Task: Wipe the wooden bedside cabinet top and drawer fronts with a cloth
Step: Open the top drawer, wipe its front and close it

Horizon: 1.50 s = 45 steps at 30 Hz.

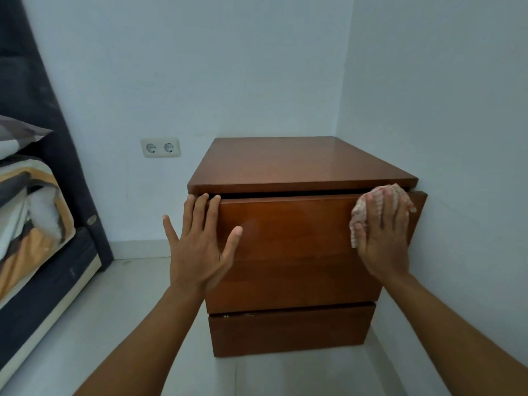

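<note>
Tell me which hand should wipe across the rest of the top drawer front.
Right. The right hand already presses the cloth flat against the top drawer front at its right end; the left hand is bare, bracing the left edge.

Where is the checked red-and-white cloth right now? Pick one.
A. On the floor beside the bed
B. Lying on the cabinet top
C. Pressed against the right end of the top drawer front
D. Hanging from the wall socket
C: the right hand presses the checked red-and-white cloth flat against the right end of the top drawer front of the brown wooden bedside cabinet.
</note>
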Available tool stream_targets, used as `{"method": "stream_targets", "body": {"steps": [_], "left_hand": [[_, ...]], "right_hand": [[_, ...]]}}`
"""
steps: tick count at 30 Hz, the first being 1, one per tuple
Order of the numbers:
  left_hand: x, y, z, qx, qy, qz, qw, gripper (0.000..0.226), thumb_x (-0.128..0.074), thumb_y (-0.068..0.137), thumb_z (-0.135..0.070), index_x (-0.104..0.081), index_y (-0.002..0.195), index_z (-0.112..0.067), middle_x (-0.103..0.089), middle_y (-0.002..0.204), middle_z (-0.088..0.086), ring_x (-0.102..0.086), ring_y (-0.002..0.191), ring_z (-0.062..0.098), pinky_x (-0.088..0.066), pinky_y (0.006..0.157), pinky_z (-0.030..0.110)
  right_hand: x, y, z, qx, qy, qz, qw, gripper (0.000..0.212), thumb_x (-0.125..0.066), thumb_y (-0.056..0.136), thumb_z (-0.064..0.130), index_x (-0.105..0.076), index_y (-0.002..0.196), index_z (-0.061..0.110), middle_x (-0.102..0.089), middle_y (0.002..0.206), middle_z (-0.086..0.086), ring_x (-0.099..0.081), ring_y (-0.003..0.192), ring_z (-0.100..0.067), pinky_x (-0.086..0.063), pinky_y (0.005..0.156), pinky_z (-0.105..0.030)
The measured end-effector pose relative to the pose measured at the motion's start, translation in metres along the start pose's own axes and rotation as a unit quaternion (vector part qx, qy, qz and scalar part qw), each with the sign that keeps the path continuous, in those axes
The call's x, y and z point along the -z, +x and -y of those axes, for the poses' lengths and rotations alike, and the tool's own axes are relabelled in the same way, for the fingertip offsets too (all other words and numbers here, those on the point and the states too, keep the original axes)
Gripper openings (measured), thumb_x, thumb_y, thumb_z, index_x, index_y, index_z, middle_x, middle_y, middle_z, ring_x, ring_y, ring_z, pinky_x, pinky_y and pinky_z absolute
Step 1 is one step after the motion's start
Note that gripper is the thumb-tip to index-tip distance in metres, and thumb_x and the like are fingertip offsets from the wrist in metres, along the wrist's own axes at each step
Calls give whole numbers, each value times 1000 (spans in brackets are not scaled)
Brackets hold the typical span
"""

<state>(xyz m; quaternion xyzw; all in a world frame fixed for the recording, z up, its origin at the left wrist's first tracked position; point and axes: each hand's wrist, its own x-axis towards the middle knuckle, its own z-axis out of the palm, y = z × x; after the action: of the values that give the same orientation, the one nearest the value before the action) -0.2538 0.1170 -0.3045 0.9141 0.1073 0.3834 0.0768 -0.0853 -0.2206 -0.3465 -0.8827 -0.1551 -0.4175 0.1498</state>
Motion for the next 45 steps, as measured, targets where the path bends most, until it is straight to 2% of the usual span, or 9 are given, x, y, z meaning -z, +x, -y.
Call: {"method": "stream_targets", "body": {"steps": [9, 13, 16, 18, 25, 32, 39, 43, 45], "left_hand": [[5, 1, -4, 1, 11, 13, 1000, 81, -16, 94, -76, -21, 159, -27, -18, 168, 0, -3, 157, 22, -2, 119, 69], [4, 0, -3, 0, 12, 7, 1000, 81, -17, 94, -74, -21, 158, -25, -19, 167, 2, -4, 157, 23, -4, 118, 70], [3, -1, -2, -1, 18, -1, 1000, 80, -17, 94, -73, -23, 158, -25, -21, 166, 2, -8, 156, 24, -6, 118, 70], [1, 0, -3, 0, 21, -4, 1000, 81, -18, 94, -74, -24, 157, -24, -22, 166, 3, -10, 156, 24, -7, 118, 70], [0, -2, -9, 9, 8, -17, 1000, 80, -20, 93, -74, -28, 155, -23, -25, 164, 3, -12, 155, 24, -8, 117, 72], [1, -1, -8, 7, 17, -14, 1000, 81, -19, 93, -74, -26, 155, -23, -23, 164, 2, -10, 155, 23, -7, 116, 73], [-2, -2, -10, 8, 18, -16, 1000, 82, -20, 92, -74, -26, 155, -22, -23, 164, 4, -9, 156, 24, -7, 116, 73], [-2, -2, -9, 5, 18, -14, 1000, 82, -22, 92, -74, -26, 155, -21, -22, 164, 3, -8, 156, 24, -7, 115, 74], [-2, -3, -9, 6, 17, -12, 1000, 82, -22, 92, -74, -26, 155, -21, -22, 164, 4, -7, 156, 24, -8, 115, 74]], "right_hand": [[21, 0, 10, -115, 179, -112, 971, 60, -35, 103, 8, -26, 161, 18, -12, 171, -10, -9, 158, -31, -29, 123, -55], [15, -32, 116, 40, 196, -93, 975, 70, -44, 98, -8, -28, 160, 21, -18, 169, -12, -11, 158, -35, -14, 129, -40], [-24, -52, 184, 137, 127, -22, 982, 72, -49, 102, 8, -16, 163, 27, -9, 172, -9, -7, 158, -38, -12, 128, -48], [-48, -57, 198, 120, 87, 4, 989, 71, -48, 104, 27, -10, 164, 29, 6, 172, -7, 2, 158, -38, -7, 128, -53], [-66, -61, 132, 61, 72, -9, 995, 71, -36, 106, 45, 3, 163, 31, 15, 170, -8, 8, 157, -39, 3, 127, -52], [-56, -66, 24, -86, 60, 16, 994, 68, -19, 105, 46, 12, 162, 22, 3, 168, -26, -3, 154, -50, -13, 124, -61], [-42, -62, -28, -119, 56, 27, 991, 63, -31, 106, 26, -8, 162, 9, 4, 169, -25, 4, 157, -43, -13, 127, -54], [-24, -62, -11, -180, 146, -33, 972, 78, -46, 97, -8, -15, 163, 16, 0, 172, -9, -2, 159, -33, -25, 123, -41], [-12, -58, 8, -176, 183, -88, 963, 75, -45, 96, -11, -21, 162, 15, -4, 171, -5, -6, 159, -32, -28, 124, -45]]}}
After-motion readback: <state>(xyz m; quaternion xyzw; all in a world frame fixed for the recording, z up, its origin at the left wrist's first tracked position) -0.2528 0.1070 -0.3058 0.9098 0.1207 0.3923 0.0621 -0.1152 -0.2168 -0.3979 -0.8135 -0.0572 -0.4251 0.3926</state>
